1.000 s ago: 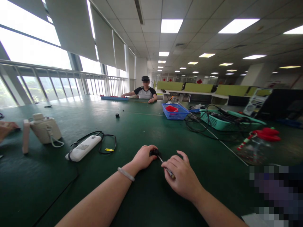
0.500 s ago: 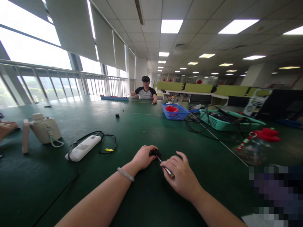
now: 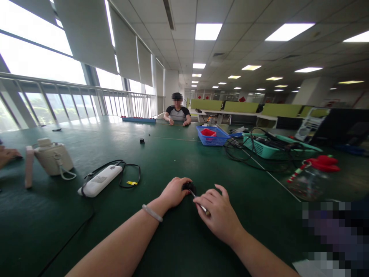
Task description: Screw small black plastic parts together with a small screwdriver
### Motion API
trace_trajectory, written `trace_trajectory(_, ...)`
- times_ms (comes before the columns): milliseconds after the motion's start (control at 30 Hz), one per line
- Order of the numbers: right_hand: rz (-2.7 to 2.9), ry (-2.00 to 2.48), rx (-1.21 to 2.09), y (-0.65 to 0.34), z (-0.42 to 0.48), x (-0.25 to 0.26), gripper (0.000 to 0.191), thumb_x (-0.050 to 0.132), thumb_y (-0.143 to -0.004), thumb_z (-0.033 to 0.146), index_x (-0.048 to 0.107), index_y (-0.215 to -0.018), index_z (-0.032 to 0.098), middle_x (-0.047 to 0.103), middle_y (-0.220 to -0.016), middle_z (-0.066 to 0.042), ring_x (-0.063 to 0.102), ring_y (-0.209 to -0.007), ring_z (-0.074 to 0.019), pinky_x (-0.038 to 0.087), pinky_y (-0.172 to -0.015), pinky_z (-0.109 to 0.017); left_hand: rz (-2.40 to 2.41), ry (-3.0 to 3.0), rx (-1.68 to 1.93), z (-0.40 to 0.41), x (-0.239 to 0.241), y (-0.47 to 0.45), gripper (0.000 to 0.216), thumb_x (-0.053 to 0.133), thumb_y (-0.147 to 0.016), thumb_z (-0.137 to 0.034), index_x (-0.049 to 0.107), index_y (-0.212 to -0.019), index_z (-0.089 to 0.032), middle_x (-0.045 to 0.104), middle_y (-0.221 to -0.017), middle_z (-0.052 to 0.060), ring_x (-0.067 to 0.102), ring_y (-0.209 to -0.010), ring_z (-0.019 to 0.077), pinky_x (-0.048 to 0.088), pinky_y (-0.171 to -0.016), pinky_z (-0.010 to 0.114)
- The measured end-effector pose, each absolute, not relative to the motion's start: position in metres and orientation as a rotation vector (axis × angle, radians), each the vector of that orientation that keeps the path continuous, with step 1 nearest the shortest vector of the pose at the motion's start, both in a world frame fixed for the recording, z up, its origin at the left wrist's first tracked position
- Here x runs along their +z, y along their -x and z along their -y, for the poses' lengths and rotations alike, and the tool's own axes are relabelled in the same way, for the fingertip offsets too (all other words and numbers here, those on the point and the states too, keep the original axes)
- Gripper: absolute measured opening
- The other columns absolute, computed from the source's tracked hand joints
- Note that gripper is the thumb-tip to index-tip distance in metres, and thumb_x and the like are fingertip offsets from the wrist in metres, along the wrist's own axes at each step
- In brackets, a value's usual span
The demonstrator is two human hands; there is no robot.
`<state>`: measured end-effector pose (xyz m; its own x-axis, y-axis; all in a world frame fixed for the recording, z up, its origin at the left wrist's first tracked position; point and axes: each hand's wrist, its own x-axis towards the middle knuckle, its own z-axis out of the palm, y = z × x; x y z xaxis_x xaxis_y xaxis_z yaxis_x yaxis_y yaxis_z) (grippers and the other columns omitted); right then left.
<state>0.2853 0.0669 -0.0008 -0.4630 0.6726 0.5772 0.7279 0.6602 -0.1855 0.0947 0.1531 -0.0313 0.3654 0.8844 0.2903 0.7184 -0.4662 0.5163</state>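
You're apparently working a slim tool (image 3: 206,211) on a black part (image 3: 188,186).
Your left hand (image 3: 175,191) grasps it; right hand (image 3: 219,214), just beside, pinches the tool; next likely needs steady alignment.

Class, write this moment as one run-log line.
left hand: holds black part | right hand: holds slim tool, tip at part | nearby: white device
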Motion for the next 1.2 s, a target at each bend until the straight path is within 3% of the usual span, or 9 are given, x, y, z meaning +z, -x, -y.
trace_trajectory(1200,2.095,1.239,-0.113,-0.2939,-0.0746,0.0019,0.018,0.055,-0.092,0.023,0.068,-0.102,0.027,0.072,-0.096,-0.002,0.063,-0.092,-0.0213,0.029,-0.104,-0.053,-1.447,-2.302,0.745,-0.1530,-0.0321,-0.0958,0.052,0.067,-0.080,-0.026,0.054,-0.131,-0.022,0.066,-0.116,0.007,0.057,-0.114,0.0248,0.042,-0.101,0.036)
